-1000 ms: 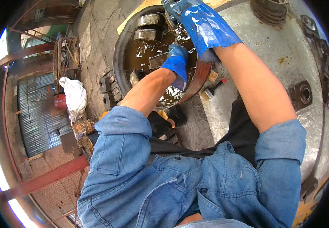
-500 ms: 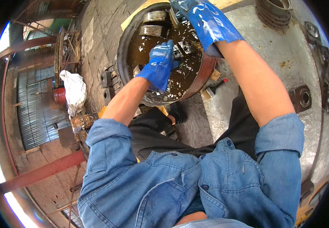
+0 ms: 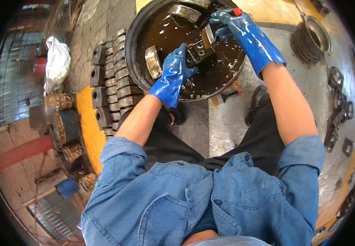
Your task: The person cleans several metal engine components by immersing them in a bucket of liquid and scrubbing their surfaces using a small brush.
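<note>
Both my hands wear blue rubber gloves over a round tub (image 3: 130, 53) of dark brown liquid. My left hand (image 3: 173, 67) grips the near left side of a dark metal block (image 3: 200, 52) with round holes. In my right hand (image 3: 232, 25) is a flat paintbrush (image 3: 209, 34) with a red handle tip, its bristles at the block's far edge. The fingers partly hide its handle. A curved metal piece (image 3: 153, 61) stands in the liquid left of my left hand, and another curved piece (image 3: 185, 13) lies farther back.
Stacked curved metal pieces (image 3: 125, 69) and dark blocks (image 3: 99, 98) line the floor left of the tub. A second brush (image 3: 226, 96) lies by the tub's near right. A ribbed metal cylinder (image 3: 310, 39) and several dark parts (image 3: 337, 102) stand on the right.
The view has shifted, showing more of the left floor. My right hand and brush have come nearer my left hand, and the brush now meets the block.
</note>
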